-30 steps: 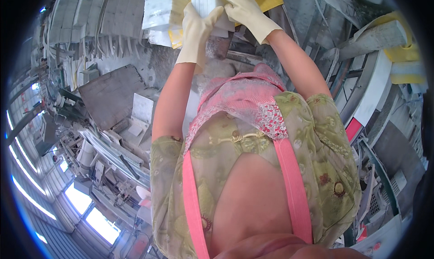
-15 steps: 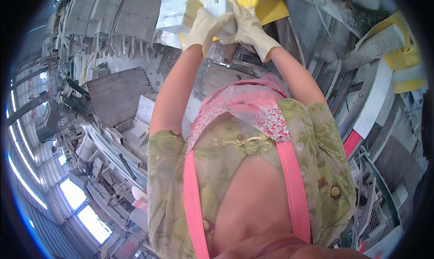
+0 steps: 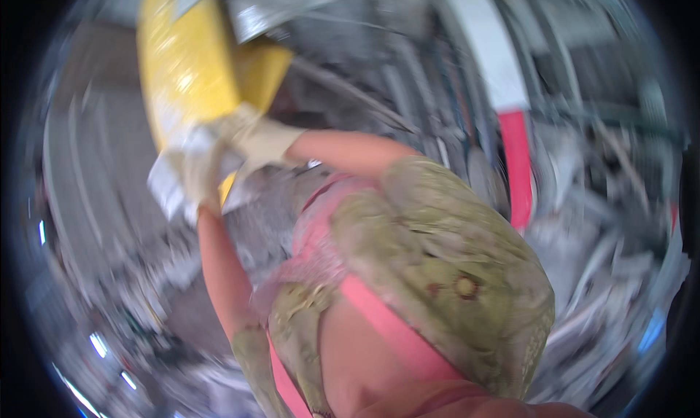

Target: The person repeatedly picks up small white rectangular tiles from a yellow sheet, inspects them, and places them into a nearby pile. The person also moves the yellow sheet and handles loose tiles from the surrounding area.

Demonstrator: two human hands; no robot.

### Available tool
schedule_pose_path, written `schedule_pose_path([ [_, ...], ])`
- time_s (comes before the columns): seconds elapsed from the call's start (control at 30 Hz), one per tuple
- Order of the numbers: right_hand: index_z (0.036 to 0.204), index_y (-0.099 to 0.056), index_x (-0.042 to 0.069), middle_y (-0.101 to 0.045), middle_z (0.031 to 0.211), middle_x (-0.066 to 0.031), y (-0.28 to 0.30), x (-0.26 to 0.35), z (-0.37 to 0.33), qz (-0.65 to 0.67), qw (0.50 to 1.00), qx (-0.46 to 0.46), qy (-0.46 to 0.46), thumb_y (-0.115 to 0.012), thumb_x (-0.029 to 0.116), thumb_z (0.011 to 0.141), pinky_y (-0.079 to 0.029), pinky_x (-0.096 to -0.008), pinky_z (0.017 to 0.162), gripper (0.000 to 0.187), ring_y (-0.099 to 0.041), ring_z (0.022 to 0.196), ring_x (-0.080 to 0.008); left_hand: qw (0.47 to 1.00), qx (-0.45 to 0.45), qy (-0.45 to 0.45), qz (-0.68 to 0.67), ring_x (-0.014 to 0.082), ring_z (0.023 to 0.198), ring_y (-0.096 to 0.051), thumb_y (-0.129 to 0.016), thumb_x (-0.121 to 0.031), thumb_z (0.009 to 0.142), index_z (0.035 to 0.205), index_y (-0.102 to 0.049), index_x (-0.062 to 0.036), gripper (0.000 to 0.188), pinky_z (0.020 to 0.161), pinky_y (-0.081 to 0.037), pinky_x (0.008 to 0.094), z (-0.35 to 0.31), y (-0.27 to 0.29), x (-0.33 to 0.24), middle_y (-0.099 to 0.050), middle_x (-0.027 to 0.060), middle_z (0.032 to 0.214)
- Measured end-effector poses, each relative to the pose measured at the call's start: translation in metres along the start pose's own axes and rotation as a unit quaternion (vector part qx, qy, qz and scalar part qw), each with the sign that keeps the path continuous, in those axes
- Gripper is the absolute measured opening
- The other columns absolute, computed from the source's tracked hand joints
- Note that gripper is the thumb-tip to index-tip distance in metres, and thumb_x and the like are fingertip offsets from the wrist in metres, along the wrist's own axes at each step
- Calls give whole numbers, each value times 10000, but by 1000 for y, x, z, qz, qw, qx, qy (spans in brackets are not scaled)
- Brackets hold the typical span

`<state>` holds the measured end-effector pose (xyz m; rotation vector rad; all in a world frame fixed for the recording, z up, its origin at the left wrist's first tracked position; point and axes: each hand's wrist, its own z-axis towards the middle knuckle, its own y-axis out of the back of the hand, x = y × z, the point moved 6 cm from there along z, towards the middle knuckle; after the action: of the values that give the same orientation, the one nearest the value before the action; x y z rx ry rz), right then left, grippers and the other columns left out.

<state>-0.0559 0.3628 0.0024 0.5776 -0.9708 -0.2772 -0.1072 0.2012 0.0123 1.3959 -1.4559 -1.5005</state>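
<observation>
Motion smears the picture. Cream rubber gloves cover both my hands, which are close together at the upper left. My left hand (image 3: 202,172) is closed against some white blocks (image 3: 168,181), stone-like and pale. Just right of it my right hand (image 3: 257,137) bends in toward the same pieces, its fingertips blurred. Behind and beneath the hands is a shiny yellow sheet (image 3: 186,61), draped over something I cannot make out. How many pieces lie between the gloves is hidden by blur.
A long white bar (image 3: 485,43) with a red end (image 3: 517,166) runs down the right. Stacked grey slabs (image 3: 102,155) stand at the left. Blurred bars and debris surround my body. I wear a pink apron (image 3: 321,228).
The view has swung to the right, so hands, white blocks and yellow sheet now appear farther left and lower. Both hands stay at the white pieces.
</observation>
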Motion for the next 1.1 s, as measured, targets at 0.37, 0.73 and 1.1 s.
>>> schedule_pose_path([
  [0.37,1266,-699,59,-679,1216,-223,78,-29,-134,78,959,-137,-236,-652,395,959,-463,-453,1036,457,-628,1184,-371,878,-122,150,-437,204,887,-691,-746,-327,882,1180,-712,42,476,775,-573,338,-44,11,9,-734,121,990],
  [0.73,1310,-629,-102,-761,854,-111,45,76,-72,224,960,65,-155,-454,173,1100,-520,-348,987,389,-699,922,-196,481,-166,117,-853,247,1031,-711,-710,-200,893,1309,-601,86,516,907,-556,360,-188,-13,12,-708,172,1192],
  [1.1,1298,-657,-28,-768,1068,-142,-273,253,45,360,872,258,-210,-463,338,1104,-505,-316,959,458,-712,1000,-171,357,-423,181,-813,295,1130,-683,-700,-311,912,1366,-563,37,588,971,-551,414,-400,3,279,-675,164,1278],
])
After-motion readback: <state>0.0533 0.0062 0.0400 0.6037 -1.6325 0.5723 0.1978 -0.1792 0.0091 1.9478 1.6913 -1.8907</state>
